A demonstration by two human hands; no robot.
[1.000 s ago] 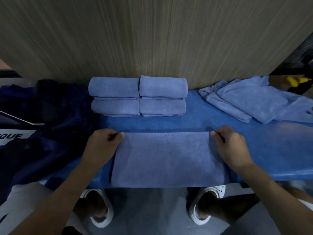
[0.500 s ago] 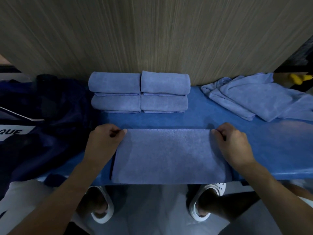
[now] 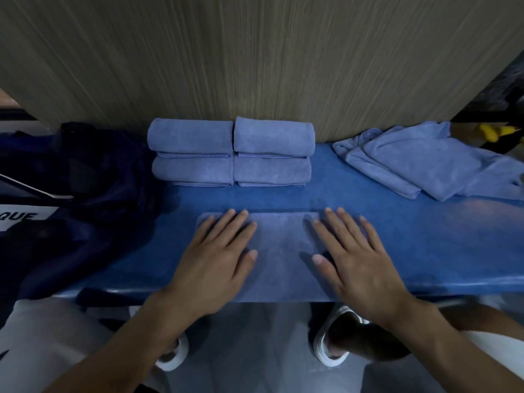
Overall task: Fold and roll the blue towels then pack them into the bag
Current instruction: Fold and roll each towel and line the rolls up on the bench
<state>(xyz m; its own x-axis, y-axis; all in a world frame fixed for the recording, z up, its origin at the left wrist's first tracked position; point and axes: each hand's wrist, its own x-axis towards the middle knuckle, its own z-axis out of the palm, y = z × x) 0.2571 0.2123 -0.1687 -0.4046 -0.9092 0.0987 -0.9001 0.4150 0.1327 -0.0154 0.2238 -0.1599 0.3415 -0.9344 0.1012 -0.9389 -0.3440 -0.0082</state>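
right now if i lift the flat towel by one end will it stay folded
Probably not: the flat towel looks thin and soft, so it should droop and unfold. The loose towels nearby lie crumpled, so pushing likely bunches it.

Goes bare-handed: left hand [image 3: 212, 262] and right hand [image 3: 357, 265] uncovered, nails cut short. Shows forearms [image 3: 119, 344] bare to the frame edge. Wears a white garment [image 3: 42, 350], seen at both lower corners, type unclear. Wears white round-toed slip-ons: left shoe [image 3: 170, 362], right shoe [image 3: 323, 340].
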